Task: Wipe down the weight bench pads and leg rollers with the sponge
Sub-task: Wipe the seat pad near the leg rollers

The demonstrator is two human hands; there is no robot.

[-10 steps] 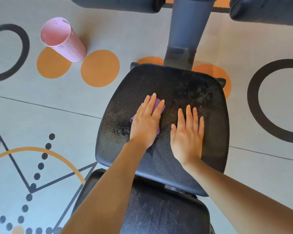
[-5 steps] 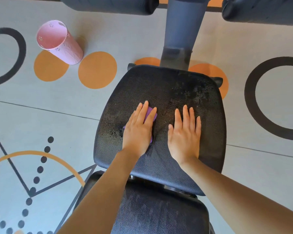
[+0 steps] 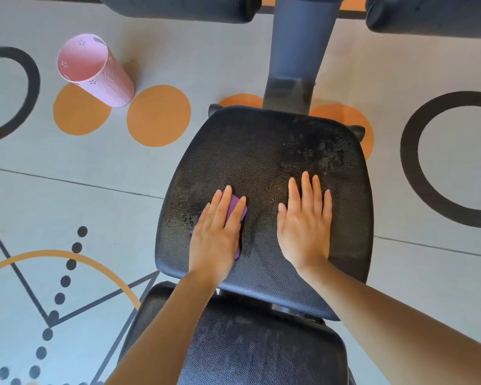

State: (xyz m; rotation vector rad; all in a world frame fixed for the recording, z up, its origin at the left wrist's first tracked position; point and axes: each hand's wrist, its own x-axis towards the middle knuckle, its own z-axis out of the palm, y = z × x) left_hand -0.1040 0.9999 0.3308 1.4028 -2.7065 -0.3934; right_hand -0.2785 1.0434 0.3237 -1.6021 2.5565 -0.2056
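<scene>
Pressed flat with its fingers straight, the left hand [image 3: 215, 234] lies on top of the purple sponge [image 3: 235, 208], pinning it against the black seat pad [image 3: 256, 151] of the weight bench; only a strip of the sponge shows between and beside the fingers, plus a sliver at the thumb side, so its full outline cannot be made out. Just to the right of it, on the same pad but not touching it, the right hand [image 3: 306, 226] rests palm down with fingers straight and close together, holding nothing. Wet, glossy patches darken the pad beyond the right hand's fingertips and to the left of the left hand. Nearer the person than both wrists sits a second black pad [image 3: 261, 351], separated from the seat pad by a narrow gap. Beyond the fingertips, past the far edge of the seat pad, a grey post [image 3: 297, 45] rises, with a dark leg roller [image 3: 184, 6] to its left and another leg roller [image 3: 433, 15] to its right, both cut off by the top edge. Far off to the left of the left hand, a pink perforated cup [image 3: 95, 70] stands on the patterned floor mat [image 3: 67, 184] with orange circles and black rings.
</scene>
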